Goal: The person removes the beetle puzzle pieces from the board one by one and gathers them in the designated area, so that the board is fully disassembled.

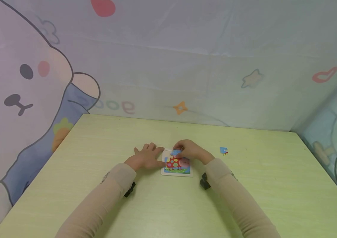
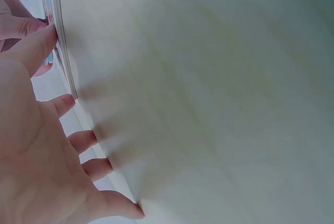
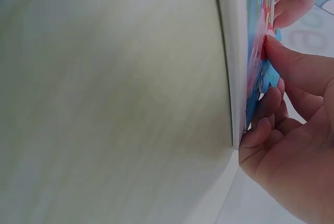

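Sleeves [image 1: 97, 205] slanted inward; left hand [image 1: 146, 157] splayed against puzzle [image 1: 176, 171]; right hand [image 1: 189, 149] pinching blue piece [image 1: 175, 152].

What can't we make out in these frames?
Held piece, head view: full outline; right hand covers part.
Loose piece, head view: print detail; too small.
Puzzle, right wrist view: far end; top edge cuts it off.
Puzzle picture, left wrist view: mostly lost; steep angle.
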A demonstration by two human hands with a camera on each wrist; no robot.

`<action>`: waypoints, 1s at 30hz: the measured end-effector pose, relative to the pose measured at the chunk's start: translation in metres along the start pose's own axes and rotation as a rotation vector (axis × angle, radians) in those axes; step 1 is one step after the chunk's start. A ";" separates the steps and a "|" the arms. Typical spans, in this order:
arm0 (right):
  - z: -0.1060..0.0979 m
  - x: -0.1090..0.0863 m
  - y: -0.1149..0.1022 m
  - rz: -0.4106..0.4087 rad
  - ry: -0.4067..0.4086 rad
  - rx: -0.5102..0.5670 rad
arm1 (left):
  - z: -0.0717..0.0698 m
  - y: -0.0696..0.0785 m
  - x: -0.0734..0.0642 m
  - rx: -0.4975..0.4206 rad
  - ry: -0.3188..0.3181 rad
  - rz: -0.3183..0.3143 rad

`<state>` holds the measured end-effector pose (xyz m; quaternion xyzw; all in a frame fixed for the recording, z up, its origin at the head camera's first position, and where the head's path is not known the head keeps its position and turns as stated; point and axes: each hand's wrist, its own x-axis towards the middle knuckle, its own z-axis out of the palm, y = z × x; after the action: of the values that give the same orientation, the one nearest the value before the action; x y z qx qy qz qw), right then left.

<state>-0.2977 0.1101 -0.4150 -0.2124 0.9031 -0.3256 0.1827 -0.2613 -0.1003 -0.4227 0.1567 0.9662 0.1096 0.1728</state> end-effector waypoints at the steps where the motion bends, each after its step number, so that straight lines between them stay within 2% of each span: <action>1: 0.000 0.000 0.000 -0.003 -0.002 0.002 | 0.000 0.000 0.000 -0.001 0.002 0.001; 12: -0.004 -0.002 0.002 -0.028 -0.017 0.024 | -0.007 0.005 -0.009 0.005 -0.014 -0.001; 30: -0.010 -0.007 0.003 -0.110 -0.028 0.045 | -0.006 0.004 -0.008 0.014 -0.013 0.003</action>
<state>-0.2970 0.1207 -0.4085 -0.2621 0.8798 -0.3525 0.1817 -0.2554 -0.1004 -0.4141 0.1600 0.9656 0.1022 0.1780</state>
